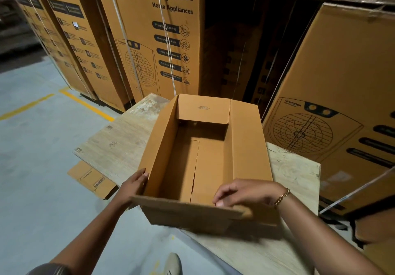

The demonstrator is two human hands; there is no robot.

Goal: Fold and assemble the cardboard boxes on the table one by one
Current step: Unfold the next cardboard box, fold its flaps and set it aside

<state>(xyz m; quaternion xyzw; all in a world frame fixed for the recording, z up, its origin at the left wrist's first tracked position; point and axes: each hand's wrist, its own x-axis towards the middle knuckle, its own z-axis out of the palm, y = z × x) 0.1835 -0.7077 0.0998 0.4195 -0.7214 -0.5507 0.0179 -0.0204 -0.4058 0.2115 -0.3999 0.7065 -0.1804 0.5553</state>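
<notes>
A warehouse aisle with a grey concrete floor (32, 146) marked by yellow painted lines (87, 104), walled at twelve o'clock by tall stacked brown printed appliance cartons (154, 39). At centre stood a pale, scuffed wooden table (119, 144), and on it, toward its near edge, the open-topped brown corrugated cardboard box (205, 159), erected, its bottom flaps folded in and meeting along a lengthwise seam.

The far top flap stood upright at twelve o'clock; the long side flaps rose at nine and three o'clock. The left hand (133, 184) clasped the box's near left corner at seven o'clock, fingers wrapped on the outer wall. The right hand (241, 191) curled over the near end flap (192, 208) at five o'clock, fingertips pressing its top edge; that flap leaned outward toward the person and was blurred, so the grip could not be read finely. A gold chain bracelet (282, 196) circled the right wrist.

Likely faults from here: the box overhung the table's near edge, so a hard pull might tip it off; the untaped bottom seam might spring apart if the walls were squeezed out of square.

A flat brown cardboard sheet (92, 178) protruded from under the table at eight o'clock, clear of the work. A pale shoe (173, 264) showed at six o'clock. The strapped cartons stood close behind the table, limiting room beyond the far flap.
</notes>
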